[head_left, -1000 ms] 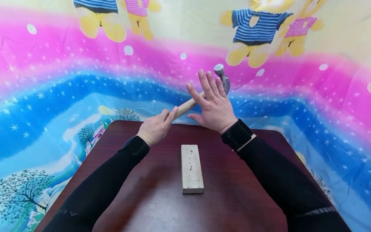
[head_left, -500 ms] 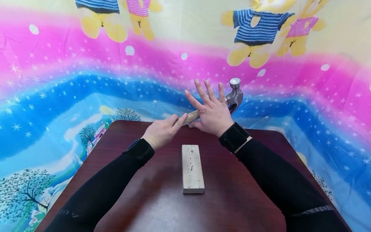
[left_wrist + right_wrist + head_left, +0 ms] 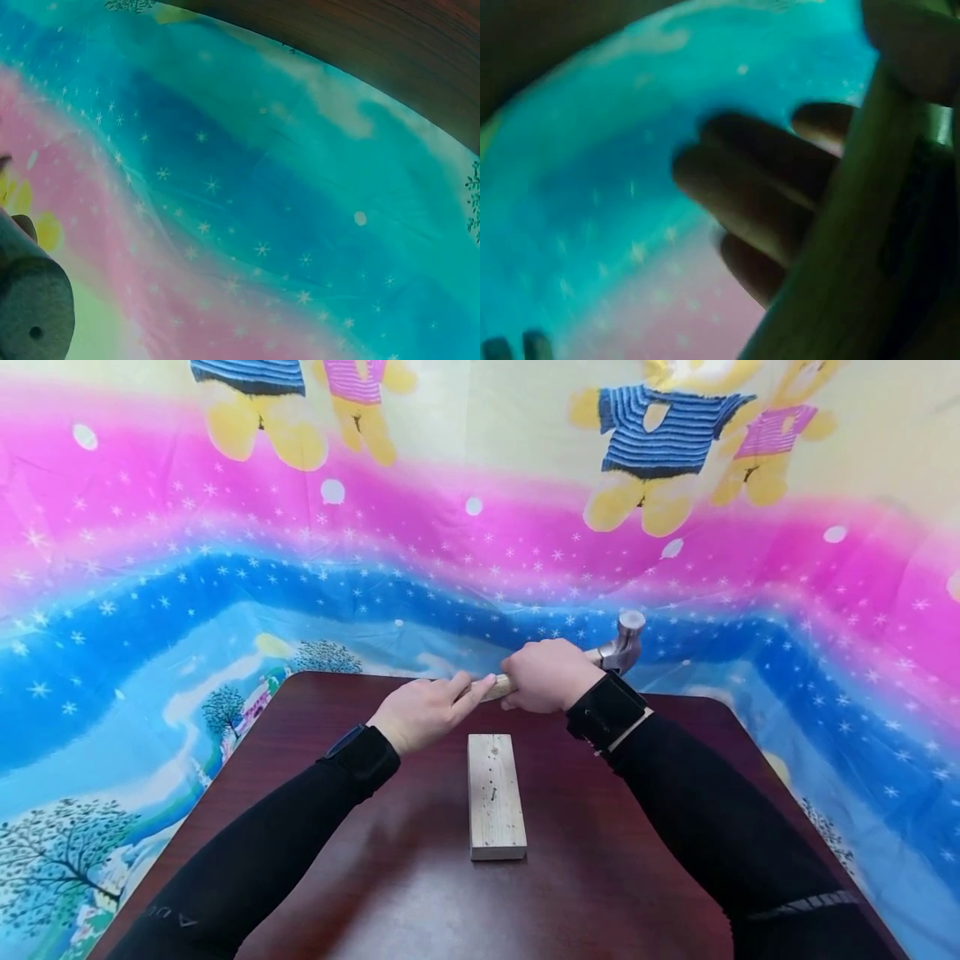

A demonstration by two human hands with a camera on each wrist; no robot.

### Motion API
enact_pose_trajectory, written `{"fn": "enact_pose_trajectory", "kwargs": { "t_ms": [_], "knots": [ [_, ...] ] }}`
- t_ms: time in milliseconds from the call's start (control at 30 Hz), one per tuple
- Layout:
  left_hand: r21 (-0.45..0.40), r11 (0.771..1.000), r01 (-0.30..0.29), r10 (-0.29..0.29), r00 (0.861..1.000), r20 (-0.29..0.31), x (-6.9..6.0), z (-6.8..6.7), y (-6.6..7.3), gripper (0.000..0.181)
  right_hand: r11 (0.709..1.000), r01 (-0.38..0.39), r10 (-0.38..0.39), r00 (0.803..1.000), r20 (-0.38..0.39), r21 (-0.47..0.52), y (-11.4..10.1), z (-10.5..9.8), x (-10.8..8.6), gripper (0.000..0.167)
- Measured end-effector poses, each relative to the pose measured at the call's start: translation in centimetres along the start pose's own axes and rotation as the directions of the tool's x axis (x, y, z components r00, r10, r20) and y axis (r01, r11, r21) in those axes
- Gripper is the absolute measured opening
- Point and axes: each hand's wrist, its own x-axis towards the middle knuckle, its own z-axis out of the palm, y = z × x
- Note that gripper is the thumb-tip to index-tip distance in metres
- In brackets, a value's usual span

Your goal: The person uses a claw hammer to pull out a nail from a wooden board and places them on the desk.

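Above the table's far edge, a claw hammer is held up with its steel head to the right and its pale wooden handle slanting down left. My left hand grips the lower handle; in the left wrist view the handle's butt pokes in at lower left. Nearer the head, my right hand has its fingers curled round the handle. The right wrist view has the handle lying across the palm, with darkened fingers behind it. A pale wooden block lies lengthwise on the table, below the hands.
A small nail is on the block's top, near a row of dark holes. The dark red table has rounded far corners. Behind it hangs a printed cloth with bears and snowflakes.
My right hand, earlier spread with straight fingers against the handle, has curled round it. The hammer's head has swung down and to the right. My left hand has moved slightly right; the block stays put.
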Motion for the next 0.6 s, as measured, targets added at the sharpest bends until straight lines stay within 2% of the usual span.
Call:
{"fn": "enact_pose_trajectory", "kwargs": {
  "t_ms": [67, 167, 367, 467, 533, 600],
  "knots": [
    [0.031, 0.999, -0.020, 0.019, 0.999, 0.026, 0.0, 0.0, 0.2, 0.062, 0.999, 0.007, -0.010, 0.999, 0.051, 0.050, 0.0, 0.5, 0.0, 0.028],
    [0.055, 0.998, -0.042, 0.039, 0.997, 0.059, 0.2, 0.1, 0.4, 0.063, 0.996, 0.007, -0.016, 0.995, 0.096, 0.091, 0.2, 1.3, -0.2, 0.026],
    [0.024, 0.998, -0.052, 0.049, 0.995, 0.086, 0.7, 0.6, 0.7, 0.058, 0.992, 0.003, -0.017, 0.994, 0.112, 0.129, 0.9, 2.4, -0.7, 0.028],
    [-0.011, 1.000, -0.001, 0.002, 0.999, 0.052, 0.9, 0.8, 0.9, 0.058, 0.989, 0.002, -0.015, 0.996, 0.085, 0.151, 1.2, 2.8, -0.9, 0.029],
    [-0.041, 0.998, 0.053, -0.053, 0.999, -0.005, 1.1, 0.9, 1.1, 0.059, 0.986, 0.000, -0.007, 0.999, 0.041, 0.170, 1.6, 3.1, -0.9, 0.030],
    [-0.067, 0.993, 0.101, -0.107, 0.990, -0.089, 1.5, 1.0, 1.1, 0.059, 0.978, -0.007, 0.010, 1.000, -0.013, 0.207, 2.1, 3.4, -1.0, 0.031]
  ]
}}
